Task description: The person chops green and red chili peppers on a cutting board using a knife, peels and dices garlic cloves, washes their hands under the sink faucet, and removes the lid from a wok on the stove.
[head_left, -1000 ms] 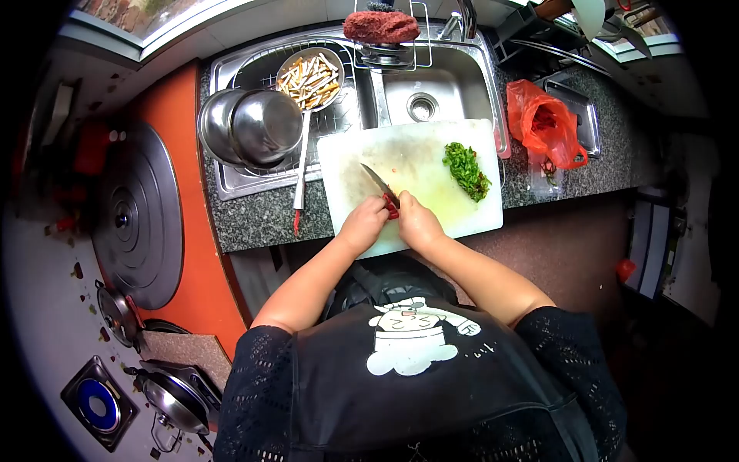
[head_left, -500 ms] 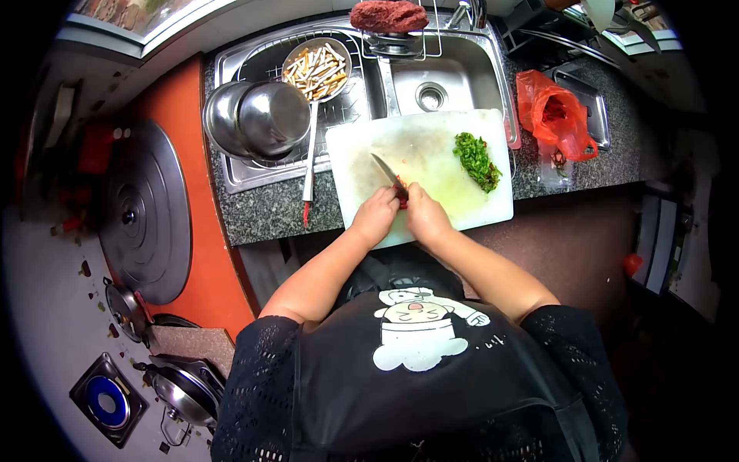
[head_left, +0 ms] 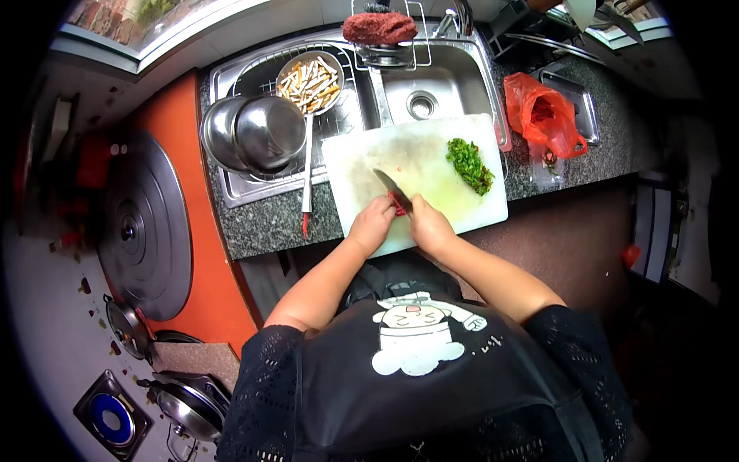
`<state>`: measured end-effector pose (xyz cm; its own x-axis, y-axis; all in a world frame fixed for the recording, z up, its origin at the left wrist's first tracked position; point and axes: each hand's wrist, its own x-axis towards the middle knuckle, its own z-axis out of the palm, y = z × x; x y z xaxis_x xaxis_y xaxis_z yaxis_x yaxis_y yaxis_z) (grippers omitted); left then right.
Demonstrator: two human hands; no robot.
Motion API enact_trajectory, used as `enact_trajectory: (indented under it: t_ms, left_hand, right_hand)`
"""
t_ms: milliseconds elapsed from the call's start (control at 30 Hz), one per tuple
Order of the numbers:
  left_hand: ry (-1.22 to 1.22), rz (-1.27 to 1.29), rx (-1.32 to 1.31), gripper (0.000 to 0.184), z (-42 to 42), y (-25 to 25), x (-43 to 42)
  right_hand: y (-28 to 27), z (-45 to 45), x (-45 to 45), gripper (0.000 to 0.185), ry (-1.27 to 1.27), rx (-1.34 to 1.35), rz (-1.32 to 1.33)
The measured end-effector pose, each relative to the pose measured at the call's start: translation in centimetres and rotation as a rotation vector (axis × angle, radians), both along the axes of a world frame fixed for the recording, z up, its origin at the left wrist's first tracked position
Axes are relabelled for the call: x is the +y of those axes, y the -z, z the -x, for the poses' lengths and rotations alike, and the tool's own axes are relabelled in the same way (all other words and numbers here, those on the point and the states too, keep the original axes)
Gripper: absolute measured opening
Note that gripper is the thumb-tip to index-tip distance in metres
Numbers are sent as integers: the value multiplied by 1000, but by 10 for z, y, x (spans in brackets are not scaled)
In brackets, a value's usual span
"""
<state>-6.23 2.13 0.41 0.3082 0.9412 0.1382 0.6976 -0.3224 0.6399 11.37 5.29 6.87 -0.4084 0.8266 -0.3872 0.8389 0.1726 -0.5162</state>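
My right hand (head_left: 431,226) is closed around the handle of a knife (head_left: 393,188), whose blade points up and left over the white cutting board (head_left: 354,173). Beside the blade, my left hand (head_left: 373,223) has its fingers closed on a red pepper (head_left: 399,208), which is partly hidden by fingers and blade. A pile of chopped green pepper (head_left: 469,165) lies on the board's right side. One tiny red bit shows above the knife.
Behind the board is a double sink (head_left: 454,81). Metal bowls (head_left: 269,132) and a strainer of cut strips (head_left: 310,83) stand on its left. A red plastic bag (head_left: 543,115) and a metal tray (head_left: 581,108) sit to the right, on the granite counter (head_left: 269,223).
The view has shifted slightly back and forth. The knife blade has moved a little against the red pepper, with both hands keeping their holds.
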Motion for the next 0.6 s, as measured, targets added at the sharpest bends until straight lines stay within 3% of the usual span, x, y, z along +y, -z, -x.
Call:
enact_trajectory:
  t_ms: [100,233,600]
  left_hand:
    - [-27,-15,-30,15,-4,0,-6]
    - [-20,-41,-24,14,-1,9,-6]
    - [-83,-111,-113,15,-5,-1,5]
  right_hand:
    - [-29,-10,-10,27,-65,-82,96]
    - [6,8,-15,26,7,0,-27]
    - [12,-11,-1,25,22,43,-58]
